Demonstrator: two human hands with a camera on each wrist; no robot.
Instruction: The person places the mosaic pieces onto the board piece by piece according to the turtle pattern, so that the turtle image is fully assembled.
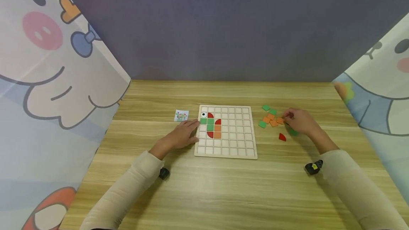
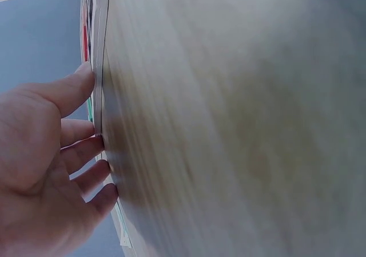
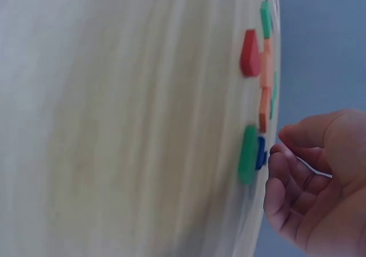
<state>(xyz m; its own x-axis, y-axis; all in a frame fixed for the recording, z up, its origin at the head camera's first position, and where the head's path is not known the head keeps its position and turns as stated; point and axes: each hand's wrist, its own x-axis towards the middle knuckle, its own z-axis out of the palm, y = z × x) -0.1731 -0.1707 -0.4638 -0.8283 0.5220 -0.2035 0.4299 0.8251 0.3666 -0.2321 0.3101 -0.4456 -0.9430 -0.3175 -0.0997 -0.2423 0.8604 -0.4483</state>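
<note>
My left hand [image 1: 183, 135] rests at the left edge of a wooden grid board [image 1: 236, 148], its fingers spread and the fingertips touching the rim. In the board's upper left lie a white eye piece [image 1: 203, 114], red quarter-circle pieces [image 1: 210, 135], green squares [image 1: 210, 127] and orange squares [image 1: 217, 135]. My right hand [image 1: 298, 120] is over the loose pieces right of the board, fingers loosely bent. In the right wrist view its fingertips are beside a small blue piece [image 3: 261, 153] and a green piece [image 3: 247, 155]. A gap shows between thumb and forefinger, with nothing visible in it.
Loose orange tiles [image 1: 273, 123] and green tiles [image 1: 266, 108] lie scattered right of the board, with a red quarter-circle [image 1: 282, 137] nearer the front. A small printed picture card [image 1: 181, 115] lies left of the board. A grey panel [image 1: 230, 27] stands behind the wooden table [image 1: 220, 191].
</note>
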